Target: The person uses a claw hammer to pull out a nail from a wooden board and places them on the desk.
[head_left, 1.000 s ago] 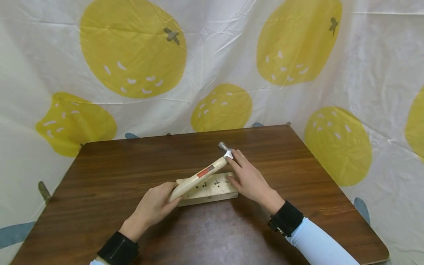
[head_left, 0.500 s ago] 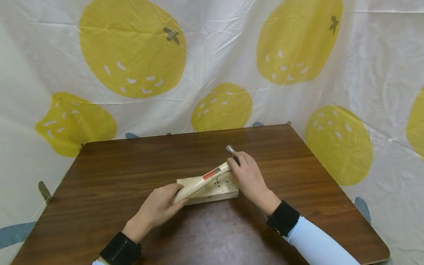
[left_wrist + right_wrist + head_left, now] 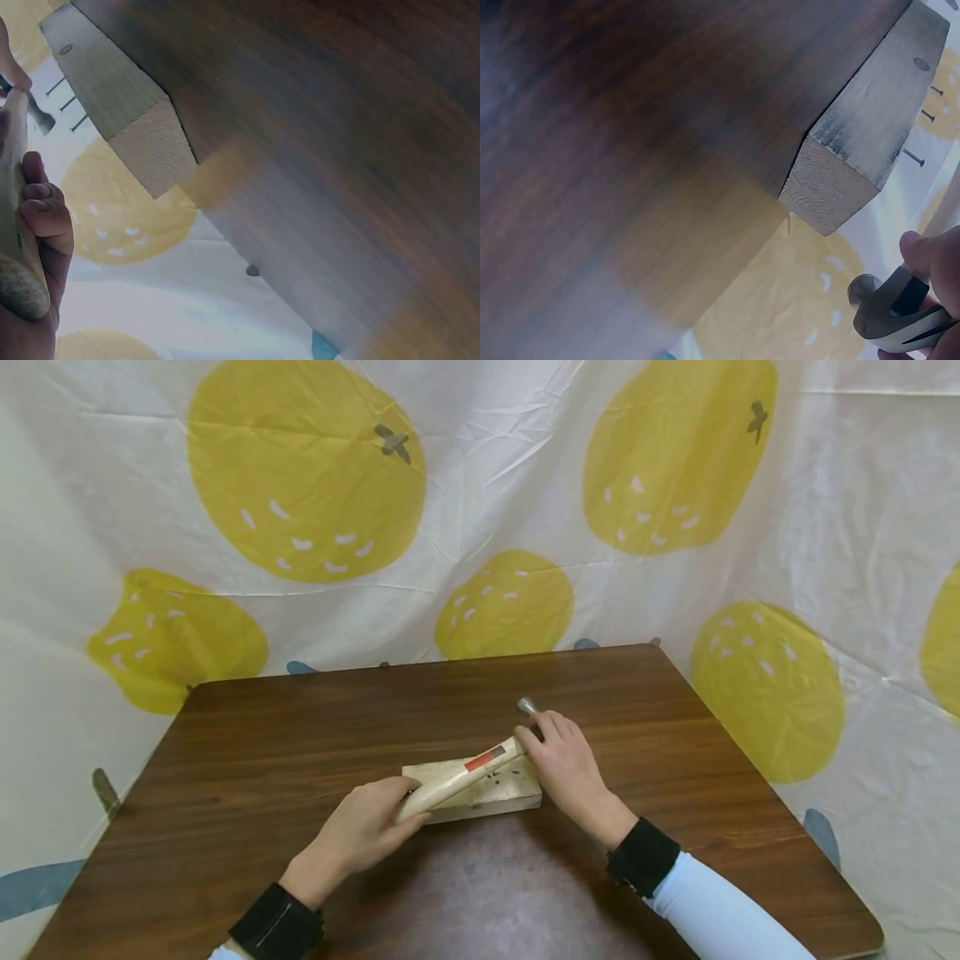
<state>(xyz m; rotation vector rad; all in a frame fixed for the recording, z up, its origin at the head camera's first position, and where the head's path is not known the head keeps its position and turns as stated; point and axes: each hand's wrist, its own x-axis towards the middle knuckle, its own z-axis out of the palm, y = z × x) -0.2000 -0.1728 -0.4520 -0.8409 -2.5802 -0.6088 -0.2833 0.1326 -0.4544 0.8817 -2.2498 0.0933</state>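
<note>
A claw hammer (image 3: 453, 783) with a pale handle and a red label is held slantwise over a wooden block (image 3: 487, 808). My left hand (image 3: 358, 828) grips the butt of the handle. At the other end my right hand (image 3: 567, 767) has its fingers curled round the neck and metal head (image 3: 885, 309), whose striking face and claw show in the right wrist view. Several nails stick up from the block's top; one nail (image 3: 915, 158) stands tall near the block's end. The handle hides part of the block's top in the head view.
The block lies on a dark brown wooden table (image 3: 300, 735). A white curtain (image 3: 495, 468) printed with yellow fruit hangs behind the table and along its sides. Both wrists wear black bands (image 3: 643, 860).
The right hand's fingers have gone from lying straight against the hammer's neck to curling round its head. The hammer has shifted slightly right and lower, with the left hand following.
</note>
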